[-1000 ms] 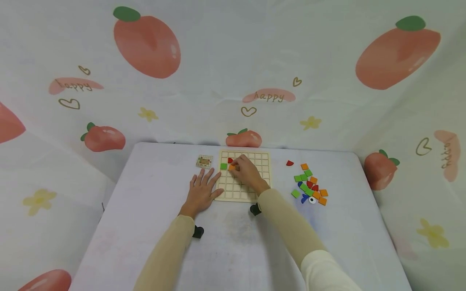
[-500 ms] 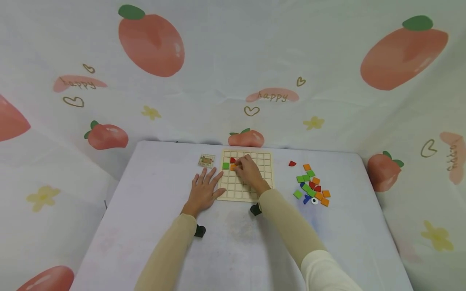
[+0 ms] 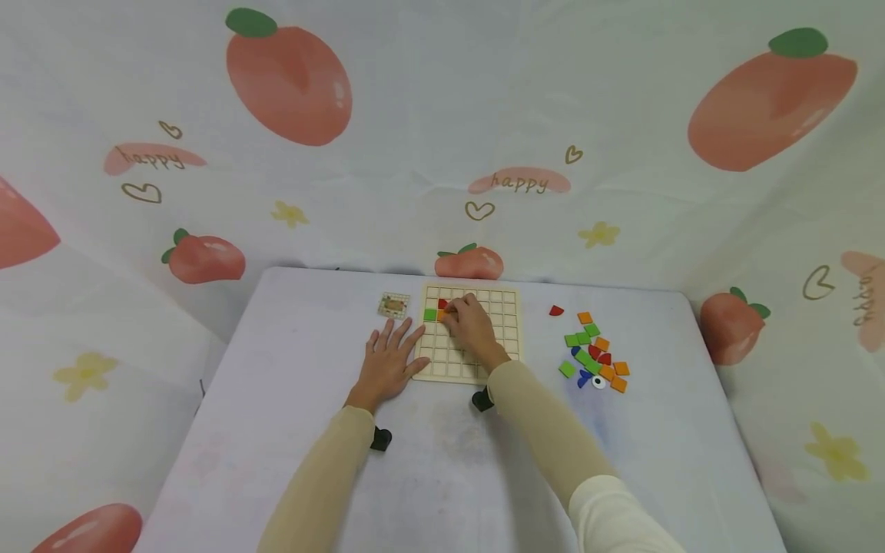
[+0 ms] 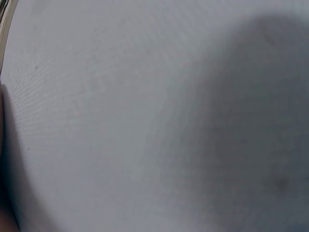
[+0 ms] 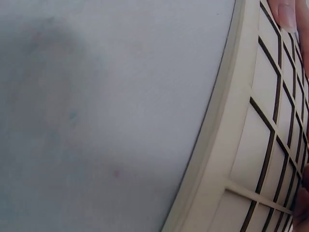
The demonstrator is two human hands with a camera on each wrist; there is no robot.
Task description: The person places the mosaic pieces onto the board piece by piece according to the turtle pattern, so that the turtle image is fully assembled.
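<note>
A wooden grid board [image 3: 468,370] lies at the far middle of the table. My right hand [image 3: 473,326] is over its upper left part, fingertips curled at an orange square tile [image 3: 442,315], which they partly cover. A green square tile [image 3: 430,315] sits in the cell to the left, and a red quarter-round tile [image 3: 442,304] in the cell behind. My left hand [image 3: 385,367] lies flat with spread fingers on the table, its thumb at the board's left edge. The left wrist view shows mostly tablecloth; the right wrist view catches the board's rim [image 5: 212,159] and some fingertips [image 5: 287,17].
A small picture card [image 3: 394,305] lies left of the board. To the right are scattered loose tiles: several green [image 3: 567,369] and orange ones [image 3: 618,385], red [image 3: 556,311] and blue pieces [image 3: 584,376], and a white round eye piece [image 3: 598,382]. A patterned cloth wall stands behind.
The orange tile, tilted in my right fingers a second ago, now lies flatter in line with the green tile. My left hand stays in place; the head view shifted slightly.
</note>
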